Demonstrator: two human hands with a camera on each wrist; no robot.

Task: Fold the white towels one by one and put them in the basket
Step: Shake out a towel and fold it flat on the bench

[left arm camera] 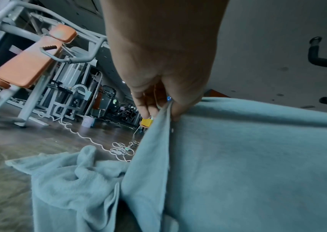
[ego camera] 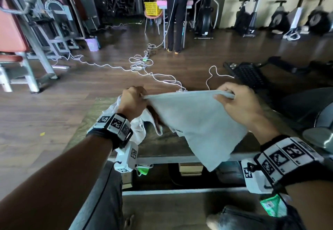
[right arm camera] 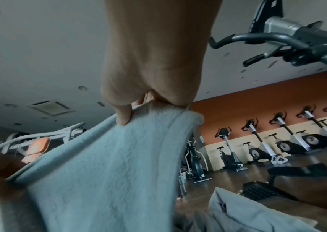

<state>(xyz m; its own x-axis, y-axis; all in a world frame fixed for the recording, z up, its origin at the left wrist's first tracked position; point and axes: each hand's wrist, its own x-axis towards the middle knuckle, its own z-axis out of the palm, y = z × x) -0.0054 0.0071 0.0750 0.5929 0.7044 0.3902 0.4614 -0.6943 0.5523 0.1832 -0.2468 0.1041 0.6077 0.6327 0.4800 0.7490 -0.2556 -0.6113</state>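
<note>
A white towel (ego camera: 196,123) is hanging in the air over a low wooden table (ego camera: 165,147), stretched taut along its top edge between the person's two hands and drooping toward the table's near edge in a loose point. The left hand (ego camera: 132,100) is pinching one top corner, its fingers curled tightly round the bunched cloth; in the left wrist view the fingertips (left arm camera: 150,109) are closing on a fold of the fabric. The right hand (ego camera: 239,102) is gripping the other top corner, with the thumb lying on the near face of the towel and the fingers curled behind the hem; the right wrist view is showing the thumb (right arm camera: 123,116) pressing into the pile.

A crumpled second towel (left arm camera: 69,177) is lying on the table under and beside the left wrist, touching the hanging one in the left wrist view. Both wrists are wearing black bands with printed marker squares.

Beyond the table, white cables (ego camera: 138,64) are trailing across the dark wooden floor. Farther back a yellow basket (ego camera: 152,8) is sitting on a chair, next to a standing person in a blue top (ego camera: 177,13). Exercise bikes (ego camera: 281,17) are lining the far right wall, and a weight machine with orange pads (left arm camera: 29,69) is standing at the left.
</note>
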